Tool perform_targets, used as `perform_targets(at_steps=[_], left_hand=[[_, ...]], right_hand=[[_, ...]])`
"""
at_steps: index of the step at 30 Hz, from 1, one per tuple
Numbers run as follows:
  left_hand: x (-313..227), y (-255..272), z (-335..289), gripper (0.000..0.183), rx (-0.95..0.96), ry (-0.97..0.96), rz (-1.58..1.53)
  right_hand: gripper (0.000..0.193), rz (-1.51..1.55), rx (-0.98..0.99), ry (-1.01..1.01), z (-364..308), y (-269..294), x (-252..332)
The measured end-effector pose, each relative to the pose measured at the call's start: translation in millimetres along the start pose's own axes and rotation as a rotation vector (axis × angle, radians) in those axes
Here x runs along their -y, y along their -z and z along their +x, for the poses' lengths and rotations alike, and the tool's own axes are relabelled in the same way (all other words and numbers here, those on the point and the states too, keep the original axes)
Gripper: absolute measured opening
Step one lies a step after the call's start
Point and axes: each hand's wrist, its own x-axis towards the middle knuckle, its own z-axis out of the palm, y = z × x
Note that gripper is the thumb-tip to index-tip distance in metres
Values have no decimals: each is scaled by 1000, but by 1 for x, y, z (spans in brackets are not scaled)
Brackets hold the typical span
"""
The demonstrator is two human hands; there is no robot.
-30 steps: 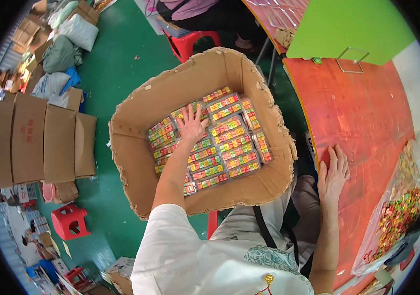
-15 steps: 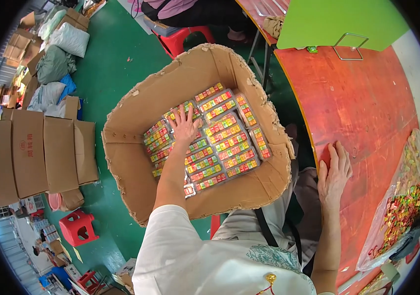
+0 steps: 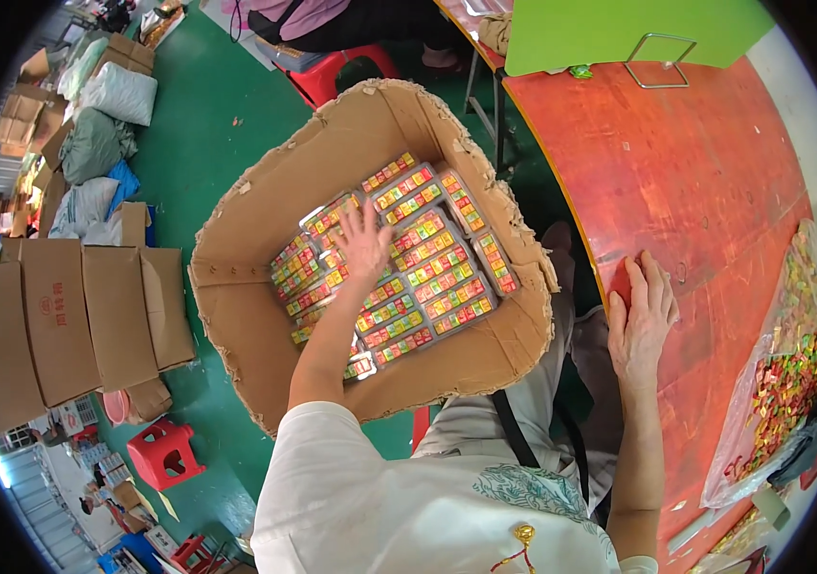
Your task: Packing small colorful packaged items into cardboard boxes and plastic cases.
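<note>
A large cardboard box (image 3: 284, 206) with ragged, torn edges stands in front of me. Inside it lie rows of clear plastic packs (image 3: 442, 277) filled with small red, yellow and green pieces. My left hand (image 3: 363, 247) reaches in over the packs at the left, fingers spread and holding nothing. Whether its fingertips touch the packs below is hard to tell. On the right, my right hand (image 3: 642, 320) rests on the edge of the red-orange table (image 3: 705, 201), its fingers slightly bent and nothing in them.
Along the table's right side lies a clear bag (image 3: 780, 392) of small wrapped pieces. A green panel (image 3: 609, 33) with a metal handle stands at the far end. Cartons (image 3: 73, 325) and a red stool (image 3: 165, 453) are on the left. Another person (image 3: 332, 24) sits beyond the box.
The view has shifted a little. My left hand has moved slightly right over the packs and its fingers have spread wider. The right hand stays on the table edge.
</note>
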Motion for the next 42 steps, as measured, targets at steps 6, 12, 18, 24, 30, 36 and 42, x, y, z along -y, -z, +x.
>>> perform_targets(at_steps=[6,12,18,24,30,36,42], left_hand=[[-60,-8,-14,66,97,-285,-43],[-76,-14,-11,68,222,-327,168],[-89,-10,-7,71,305,-342,144],[-60,42,18,73,204,-256,-43],[-30,192,-8,56,154,-174,-746],[-13,269,-143,43,-128,128,-1224],[-123,232,-306,36,361,-250,-1192]], right_hand=[[45,17,-1,-13,0,3,3],[43,61,-50,9,0,1,0],[43,43,-61,-4,1,4,1],[43,109,-101,20,0,-1,-1],[38,258,-165,-6,-6,-7,-23],[33,709,-170,-9,1,-29,-52],[30,1043,-159,-74,-26,-22,-74]])
